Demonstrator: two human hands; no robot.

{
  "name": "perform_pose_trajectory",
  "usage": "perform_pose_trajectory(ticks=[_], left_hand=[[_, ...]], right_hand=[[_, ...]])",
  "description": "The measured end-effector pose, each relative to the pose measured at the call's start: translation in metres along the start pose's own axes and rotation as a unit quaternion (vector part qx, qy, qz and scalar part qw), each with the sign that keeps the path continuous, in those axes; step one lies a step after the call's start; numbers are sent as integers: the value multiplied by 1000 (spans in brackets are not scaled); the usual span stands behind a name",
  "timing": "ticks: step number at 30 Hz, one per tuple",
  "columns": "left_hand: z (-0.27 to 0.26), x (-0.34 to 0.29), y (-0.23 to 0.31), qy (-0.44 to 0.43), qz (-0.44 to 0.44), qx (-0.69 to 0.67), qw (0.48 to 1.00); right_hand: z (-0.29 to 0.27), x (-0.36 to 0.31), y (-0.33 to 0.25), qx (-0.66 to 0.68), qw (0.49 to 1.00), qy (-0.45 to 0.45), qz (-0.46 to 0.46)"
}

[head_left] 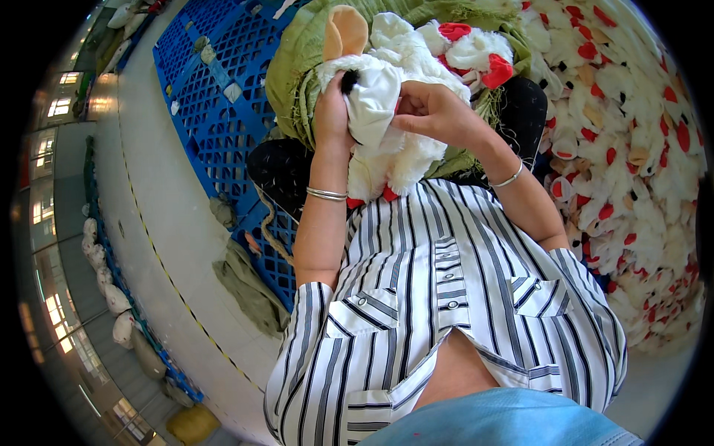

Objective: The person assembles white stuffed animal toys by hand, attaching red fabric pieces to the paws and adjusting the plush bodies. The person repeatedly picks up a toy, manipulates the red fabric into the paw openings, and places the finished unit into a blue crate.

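Observation:
A limp white plush toy skin [375,100] with a tan ear and a black fuzzy patch lies over my lap, facing up toward me. My left hand [332,115] is closed on its left side, thumb beside the black patch. On its other side my right hand [439,111] pinches the plush with bent fingers and thumb. A bit of red shows at that pinch; anything smaller there is hidden. Red-tipped feet hang at its lower end. Beyond my right hand, another white-and-red plush piece [476,50] rests on an olive-green woven sack [294,74].
To the right spreads a large heap of white plush skins [625,149] with red and tan parts. Blue plastic pallets [223,97] lie on the left, with a rope [274,230] and a grey-green cloth [249,286] nearby. Sacks [123,327] line the far-left wall.

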State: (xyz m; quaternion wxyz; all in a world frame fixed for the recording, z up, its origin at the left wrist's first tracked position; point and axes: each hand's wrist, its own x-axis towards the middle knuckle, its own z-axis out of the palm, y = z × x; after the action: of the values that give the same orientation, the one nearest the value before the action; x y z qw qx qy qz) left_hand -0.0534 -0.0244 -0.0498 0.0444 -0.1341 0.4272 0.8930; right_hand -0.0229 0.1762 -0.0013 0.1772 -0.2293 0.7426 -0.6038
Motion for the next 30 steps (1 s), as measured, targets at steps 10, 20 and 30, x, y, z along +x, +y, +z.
perform_pose_trajectory(ticks=[10, 20, 30], left_hand=[[47, -49, -6, -5, 39, 133, 990], [55, 3, 91, 31, 330, 263, 906], [-77, 12, 46, 5, 236, 484, 842]], right_hand=[[8, -2, 6, 136, 975, 43, 169], [-76, -4, -107, 217, 956, 38, -192], [-68, 44, 64, -129, 990, 50, -4]])
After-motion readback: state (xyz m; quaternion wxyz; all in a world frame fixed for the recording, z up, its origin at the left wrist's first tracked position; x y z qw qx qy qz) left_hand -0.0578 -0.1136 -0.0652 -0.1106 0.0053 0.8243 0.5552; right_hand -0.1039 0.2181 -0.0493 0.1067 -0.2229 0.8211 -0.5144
